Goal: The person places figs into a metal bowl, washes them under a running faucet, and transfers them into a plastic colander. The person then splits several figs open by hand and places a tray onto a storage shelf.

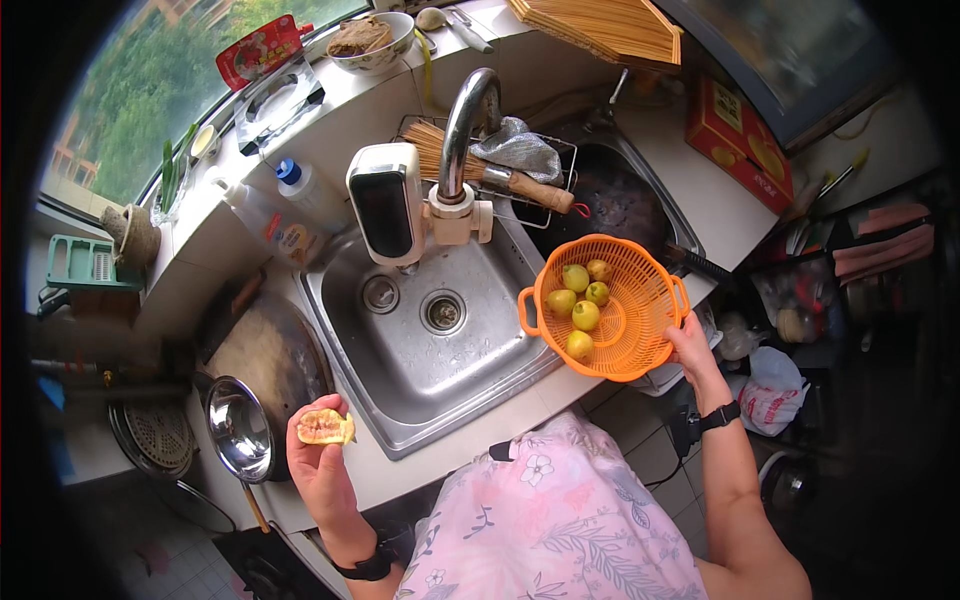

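My left hand [322,472] holds up an opened fig [325,427], its pinkish-tan flesh facing the camera and yellow-green skin along its edge. My right hand [694,352] grips the near right handle side of an orange plastic colander [630,292]. Several yellow-green figs [586,315] lie together on the colander's left side. The colander is above the right edge of the stainless steel sink [397,375], tilted slightly towards me. A steel bowl [238,431] stands just left of my left hand.
A chrome faucet [461,127] with a white heater unit [386,202] rises behind the sink. A wire rack holds a wooden-handled brush [547,191]. A dark pan [600,199] sits in the right basin. A round board [270,352] leans left; a red box [739,146] stands right.
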A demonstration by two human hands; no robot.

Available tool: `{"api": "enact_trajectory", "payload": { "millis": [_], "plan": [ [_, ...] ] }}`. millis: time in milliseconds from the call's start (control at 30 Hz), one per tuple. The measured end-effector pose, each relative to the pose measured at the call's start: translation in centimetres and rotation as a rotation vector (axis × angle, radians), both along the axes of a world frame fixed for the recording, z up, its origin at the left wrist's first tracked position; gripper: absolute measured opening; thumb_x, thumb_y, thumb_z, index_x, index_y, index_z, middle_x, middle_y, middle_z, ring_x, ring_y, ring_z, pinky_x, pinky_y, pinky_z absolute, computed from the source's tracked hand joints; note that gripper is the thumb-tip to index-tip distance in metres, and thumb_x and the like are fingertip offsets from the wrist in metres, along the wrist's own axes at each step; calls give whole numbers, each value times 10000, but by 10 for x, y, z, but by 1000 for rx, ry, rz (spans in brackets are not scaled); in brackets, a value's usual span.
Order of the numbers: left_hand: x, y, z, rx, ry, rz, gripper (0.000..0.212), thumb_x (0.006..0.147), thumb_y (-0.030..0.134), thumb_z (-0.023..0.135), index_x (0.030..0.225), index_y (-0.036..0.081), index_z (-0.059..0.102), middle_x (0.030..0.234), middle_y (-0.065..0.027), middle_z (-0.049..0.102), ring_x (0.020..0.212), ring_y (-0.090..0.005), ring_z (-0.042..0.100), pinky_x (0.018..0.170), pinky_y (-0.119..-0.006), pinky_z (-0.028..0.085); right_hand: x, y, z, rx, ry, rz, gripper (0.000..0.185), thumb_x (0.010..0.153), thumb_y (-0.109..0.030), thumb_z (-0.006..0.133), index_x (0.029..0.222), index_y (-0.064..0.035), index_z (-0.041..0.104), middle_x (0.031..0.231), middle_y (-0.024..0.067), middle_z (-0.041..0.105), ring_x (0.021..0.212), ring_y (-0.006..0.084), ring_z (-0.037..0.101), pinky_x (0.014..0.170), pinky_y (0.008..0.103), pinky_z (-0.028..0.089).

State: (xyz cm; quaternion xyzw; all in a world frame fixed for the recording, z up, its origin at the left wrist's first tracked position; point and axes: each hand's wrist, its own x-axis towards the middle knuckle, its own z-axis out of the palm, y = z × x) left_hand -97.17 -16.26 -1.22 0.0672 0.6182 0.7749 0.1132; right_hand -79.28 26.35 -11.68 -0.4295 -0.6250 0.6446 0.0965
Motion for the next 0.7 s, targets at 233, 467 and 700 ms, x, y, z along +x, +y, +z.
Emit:
{"api": "enact_trajectory", "payload": {
  "millis": [233, 467, 700],
  "plan": [
    [-4, -12, -6, 24, -29, 74, 544, 767, 190, 670, 1183, -34, 402, 1150, -184, 505, 1039, -231, 513, 948, -332, 373, -5, -4, 11, 215, 64, 40, 380, 787, 11, 492, 1131, -3, 331, 1047, 109, 532, 867, 145, 583, 742, 259, 479],
    [0, -6, -7, 27, -48, 38, 503, 767, 172, 667, 1162, -22, 424, 1147, -166, 511, 1027, -224, 520, 915, -324, 393, -32, -24, 34, 575, -76, 225, 376, 752, -36, 520, 1080, 4, 341, 741, 149, 600, 614, 186, 601, 558, 308, 463],
    [2, 1, 1, -20, 3, 4, 444, 756, 126, 657, 1129, -5, 455, 1122, -138, 525, 1008, -200, 529, 847, -301, 428, -46, -29, 62, 752, -184, 323, 357, 735, -56, 532, 1040, -4, 356, 661, 158, 585, 519, 275, 558, 515, 345, 445]
  ]
}}
